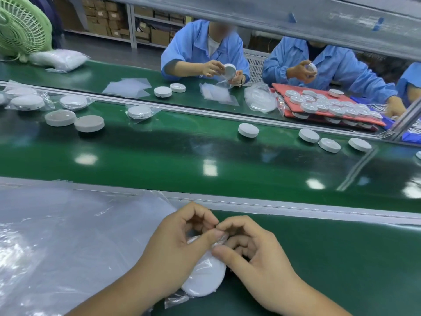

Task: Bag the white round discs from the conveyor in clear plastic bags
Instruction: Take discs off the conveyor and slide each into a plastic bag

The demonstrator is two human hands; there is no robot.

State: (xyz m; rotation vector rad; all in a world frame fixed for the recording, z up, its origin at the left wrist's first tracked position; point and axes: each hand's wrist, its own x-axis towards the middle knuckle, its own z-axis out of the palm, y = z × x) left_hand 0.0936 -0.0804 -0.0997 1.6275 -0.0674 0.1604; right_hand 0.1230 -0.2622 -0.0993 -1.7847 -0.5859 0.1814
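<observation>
Background stuff here: a pale green desk fan (21, 26) sits in the far left corner, grille facing roughly this way. Behind it are grey metal shelves (132, 21) stacked with brown cardboard boxes (102, 17). Two people in light blue work coats sit on the far side, one near the middle (196, 49) and one to the right (337, 62), with a white slotted plastic crate (256, 65) between them. A red mat (282, 87) lies in front of the right-hand one. A third blue sleeve (410, 80) pokes in at the right edge. A grey overhead beam (273, 21) cuts across the top, with bits of blue tape (378, 23) stuck on it.
</observation>
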